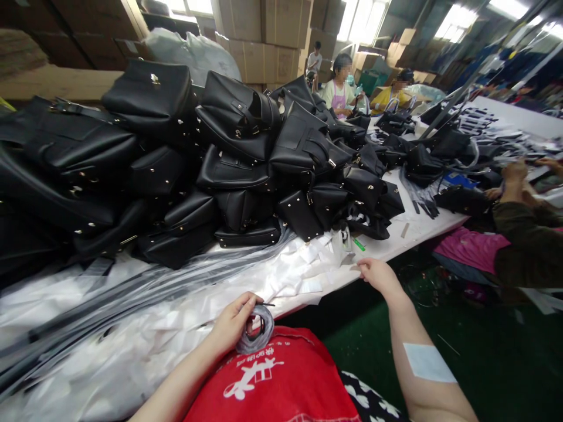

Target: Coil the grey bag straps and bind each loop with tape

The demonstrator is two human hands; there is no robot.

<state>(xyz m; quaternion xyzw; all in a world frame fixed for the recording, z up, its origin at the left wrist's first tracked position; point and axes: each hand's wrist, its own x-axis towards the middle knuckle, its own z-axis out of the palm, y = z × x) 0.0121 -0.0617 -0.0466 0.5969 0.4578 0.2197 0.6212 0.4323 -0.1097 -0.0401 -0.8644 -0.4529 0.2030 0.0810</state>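
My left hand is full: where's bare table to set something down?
Beyond your right hand, white table shows between the bag pile, a bag farther right and the near edge; a strip lies on it. Left of that hand is crowded: white scraps in front, bags stacked behind.

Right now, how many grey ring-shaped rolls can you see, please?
1: the grey roll is in the left hand, beside the red garment. Others may be hidden under the black bags.
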